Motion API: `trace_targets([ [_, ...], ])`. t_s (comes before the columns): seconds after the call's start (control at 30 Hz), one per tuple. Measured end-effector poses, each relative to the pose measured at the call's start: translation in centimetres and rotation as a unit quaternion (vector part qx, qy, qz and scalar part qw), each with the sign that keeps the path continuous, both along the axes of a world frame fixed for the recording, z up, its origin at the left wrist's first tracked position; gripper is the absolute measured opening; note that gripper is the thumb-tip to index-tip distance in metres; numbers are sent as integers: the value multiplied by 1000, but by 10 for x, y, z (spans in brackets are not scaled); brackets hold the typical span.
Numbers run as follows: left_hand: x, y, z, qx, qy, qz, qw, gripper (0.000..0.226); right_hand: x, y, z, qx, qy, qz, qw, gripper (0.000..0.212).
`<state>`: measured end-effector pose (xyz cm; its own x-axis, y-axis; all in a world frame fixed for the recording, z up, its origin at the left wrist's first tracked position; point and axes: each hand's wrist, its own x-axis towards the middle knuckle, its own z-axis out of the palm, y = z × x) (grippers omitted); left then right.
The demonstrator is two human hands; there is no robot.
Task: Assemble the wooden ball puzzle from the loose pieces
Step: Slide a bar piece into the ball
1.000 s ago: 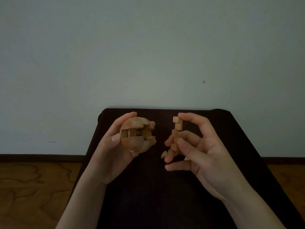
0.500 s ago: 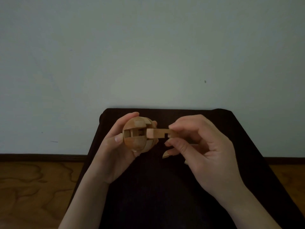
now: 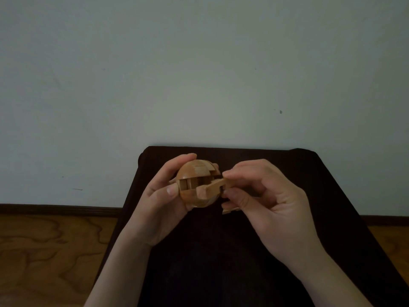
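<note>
Your right hand [image 3: 263, 196] pinches the notched wooden piece [image 3: 212, 188] between thumb and forefinger, its free end lying across the open slot in the front of the ball puzzle [image 3: 195, 185]. Your left hand [image 3: 163, 196] cups the ball from behind and below, thumb against its left side, above the dark surface [image 3: 243, 273]. Keep that cradle firm, square the piece to the slot, and slide rather than force it. Another loose piece [image 3: 230, 210] waits just below your right fingers.
</note>
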<state>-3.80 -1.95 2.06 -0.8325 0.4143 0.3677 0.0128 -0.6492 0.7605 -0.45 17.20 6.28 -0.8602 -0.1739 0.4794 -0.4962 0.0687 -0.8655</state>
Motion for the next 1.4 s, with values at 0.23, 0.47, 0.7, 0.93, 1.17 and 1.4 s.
trace_targets([
  [0.23,0,1,0,-21,-19,35,999,49,5,0,-1,10,-39,-14,999,28],
  [0.47,1,3,1,-62,-25,80,995,54,14,-5,5,-27,-119,-28,992,40],
  [0.7,2,5,3,-79,-13,80,994,52,16,-12,8,-11,-157,-71,985,49],
  [0.93,2,7,3,-84,-9,86,993,51,18,-16,8,-37,-171,-105,979,61],
  [1.17,2,5,-3,-106,-4,111,988,53,14,-18,10,-35,-190,-110,975,62],
  [1.4,3,6,4,-101,-4,107,989,51,10,-17,10,-34,-204,-94,974,62],
])
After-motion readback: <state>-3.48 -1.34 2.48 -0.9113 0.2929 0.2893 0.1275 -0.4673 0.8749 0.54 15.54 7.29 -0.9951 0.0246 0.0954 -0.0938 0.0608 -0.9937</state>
